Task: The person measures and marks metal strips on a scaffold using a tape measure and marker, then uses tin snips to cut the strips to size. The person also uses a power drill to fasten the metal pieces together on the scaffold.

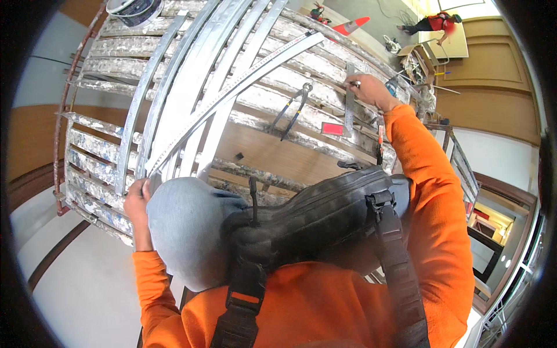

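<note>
My left hand (138,204) is closed at the near ends of several long metal channels (174,116), beside my grey-clad knee. What its fingers hold is mostly hidden. A tape measure's blade (232,93) is stretched along one slanting channel. Farther right, my right hand (372,93) is closed, with a small dark-and-light object (354,84) at its fingertips, too small to name. Those fingertips are by a flat grey metal strip (349,104). Between my hands lie dark-handled pincers (296,110), and a red rectangular piece (332,129) is near the strip.
Paint-spattered slats (110,66) form the platform, with a rusty rail (64,116) along its left edge. A bucket (134,10) stands at the far left. Beyond are an orange traffic cone (351,26), piled scraps (416,64) and another person (435,24).
</note>
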`<state>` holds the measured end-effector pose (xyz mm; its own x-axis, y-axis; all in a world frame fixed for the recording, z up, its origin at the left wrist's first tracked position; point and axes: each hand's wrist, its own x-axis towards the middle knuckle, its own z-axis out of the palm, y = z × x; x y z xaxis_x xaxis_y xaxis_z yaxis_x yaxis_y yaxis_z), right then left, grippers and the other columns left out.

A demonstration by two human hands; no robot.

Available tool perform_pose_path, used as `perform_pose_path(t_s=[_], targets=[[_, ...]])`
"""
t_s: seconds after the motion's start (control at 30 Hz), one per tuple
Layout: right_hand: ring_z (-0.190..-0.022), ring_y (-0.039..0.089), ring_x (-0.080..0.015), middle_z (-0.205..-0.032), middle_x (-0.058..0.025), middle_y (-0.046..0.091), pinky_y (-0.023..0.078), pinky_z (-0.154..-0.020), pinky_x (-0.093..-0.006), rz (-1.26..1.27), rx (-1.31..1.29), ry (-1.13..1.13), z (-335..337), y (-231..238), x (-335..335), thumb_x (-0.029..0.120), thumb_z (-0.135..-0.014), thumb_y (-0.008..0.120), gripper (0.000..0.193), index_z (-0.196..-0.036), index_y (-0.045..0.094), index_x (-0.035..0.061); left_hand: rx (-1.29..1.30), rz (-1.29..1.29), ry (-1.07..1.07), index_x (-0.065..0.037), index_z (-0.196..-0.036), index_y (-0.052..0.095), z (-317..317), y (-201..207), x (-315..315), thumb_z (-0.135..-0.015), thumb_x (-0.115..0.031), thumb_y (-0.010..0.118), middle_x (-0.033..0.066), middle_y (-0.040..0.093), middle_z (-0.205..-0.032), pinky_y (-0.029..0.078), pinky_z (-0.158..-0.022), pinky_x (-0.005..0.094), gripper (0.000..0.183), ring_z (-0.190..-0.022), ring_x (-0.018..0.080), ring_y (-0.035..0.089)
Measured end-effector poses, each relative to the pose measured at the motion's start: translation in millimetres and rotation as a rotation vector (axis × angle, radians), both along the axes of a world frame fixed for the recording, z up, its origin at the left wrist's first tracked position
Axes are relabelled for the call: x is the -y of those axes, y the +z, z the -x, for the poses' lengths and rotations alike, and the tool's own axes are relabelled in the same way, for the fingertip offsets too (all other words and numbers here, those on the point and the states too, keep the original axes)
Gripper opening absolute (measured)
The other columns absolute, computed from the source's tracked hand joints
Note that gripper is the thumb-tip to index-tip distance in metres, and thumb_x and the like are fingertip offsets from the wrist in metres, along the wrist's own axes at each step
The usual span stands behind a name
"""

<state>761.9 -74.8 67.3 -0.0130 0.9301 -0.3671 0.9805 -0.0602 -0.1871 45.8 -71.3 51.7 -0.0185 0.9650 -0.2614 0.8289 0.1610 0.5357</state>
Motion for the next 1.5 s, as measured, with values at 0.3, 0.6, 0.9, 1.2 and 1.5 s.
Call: perform_pose_path(t_s=[0.3, 0.6, 0.9, 1.2, 1.5], targets=[[-0.101, 0.068, -0.0421, -0.106, -0.0193, 0.074, 0.054, -0.090, -0.0484, 0.104, -0.135, -0.072, -4.9, -7.2, 46.9, 0.027, -0.094, 0.062, 0.029, -0.118, 0.072, 0.0135, -0.086, -0.161, -0.079, -0.001, -0.100, 0.076, -16.1, -24.1, -4.8, -0.097, -0.022, 0.068, 0.0114, 0.073, -0.084, 0.052, -0.074, 0.0331, 0.023, -0.076, 0.0189, 0.066], [-0.100, 0.068, -0.0441, -0.106, -0.0235, 0.073, 0.054, -0.091, -0.0506, 0.080, -0.139, -0.166, -21.3, -5.7, 84.6, 0.032, -0.097, 0.062, 0.033, -0.122, 0.071, 0.0126, 0.504, 0.488, -0.120, 0.000, -0.099, 0.077, -69.4, 11.6, -46.5, -0.099, -0.021, 0.067, 0.0026, 0.071, -0.081, 0.050, -0.068, 0.0281, 0.023, -0.073, 0.0117, 0.063], [-0.095, 0.069, -0.0459, -0.097, -0.0279, 0.072, 0.054, -0.087, -0.0516, 0.179, -0.048, -0.220, -9.3, 20.2, 83.4, 0.056, -0.097, 0.056, 0.060, -0.102, 0.075, -0.0012, 0.499, 0.679, -0.212, 0.001, -0.100, 0.077, -164.7, 1.8, -17.3, -0.099, -0.020, 0.067, 0.0038, 0.072, -0.083, 0.050, -0.068, 0.0276, 0.023, -0.075, 0.0118, 0.064], [-0.093, 0.069, -0.0461, -0.096, -0.0272, 0.072, 0.054, -0.085, -0.0516, 0.144, -0.096, -0.208, -6.1, 12.3, 105.3, 0.052, -0.095, 0.059, 0.057, -0.099, 0.074, -0.0029, 0.331, 0.749, -0.320, 0.001, -0.101, 0.076, -196.4, -55.0, -22.9, -0.099, -0.020, 0.068, 0.0049, 0.072, -0.085, 0.051, -0.068, 0.0271, 0.022, -0.076, 0.0119, 0.066], [-0.085, 0.066, -0.0247, -0.098, -0.0164, 0.073, 0.054, -0.077, -0.0404, 0.059, -0.894, -0.415, 104.3, 2.2, 21.7, 0.045, -0.096, 0.065, 0.054, -0.115, 0.069, -0.0052, 0.633, 0.682, -0.397, -0.002, -0.091, 0.077, -301.2, 25.5, -67.9, -0.098, -0.028, 0.071, 0.0010, 0.069, -0.074, 0.044, -0.059, 0.0235, 0.027, -0.063, 0.0074, 0.057]])
